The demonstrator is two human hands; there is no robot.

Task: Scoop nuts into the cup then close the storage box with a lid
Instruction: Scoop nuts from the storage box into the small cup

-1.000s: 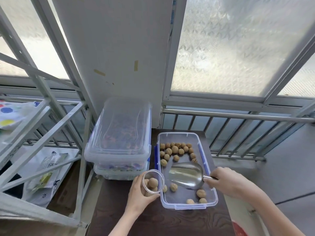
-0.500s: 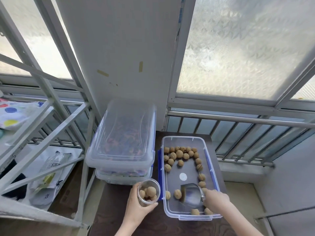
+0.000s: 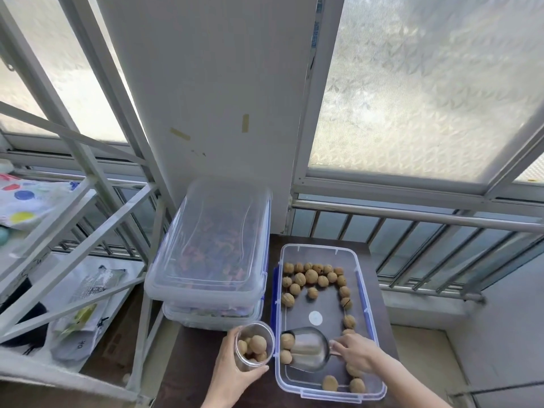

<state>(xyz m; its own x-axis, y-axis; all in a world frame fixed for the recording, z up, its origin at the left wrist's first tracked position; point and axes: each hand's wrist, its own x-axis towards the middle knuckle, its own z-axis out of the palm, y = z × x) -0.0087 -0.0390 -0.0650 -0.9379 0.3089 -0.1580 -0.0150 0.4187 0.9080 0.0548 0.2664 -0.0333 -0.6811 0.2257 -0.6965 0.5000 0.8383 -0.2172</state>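
An open clear storage box (image 3: 365, 293) with blue clips lies on the dark table, with several walnuts (image 3: 311, 276) scattered along its far end and right side. My right hand (image 3: 357, 351) grips the handle of a metal scoop (image 3: 309, 348), which rests low in the near part of the box with its mouth against two walnuts (image 3: 287, 348) at the left wall. My left hand (image 3: 232, 375) holds a clear plastic cup (image 3: 253, 347) with a few walnuts in it, just left of the box. The box's own lid cannot be told apart from here.
Two lidded clear boxes (image 3: 212, 254) are stacked on the table's left, close behind the cup. A white metal rack (image 3: 73, 225) with bags stands further left. A railing (image 3: 412, 219) and frosted windows lie behind the table.
The scoop has come down from above the box to its floor and slid left against two walnuts. The cup stayed beside the box in my left hand. The view shifted.
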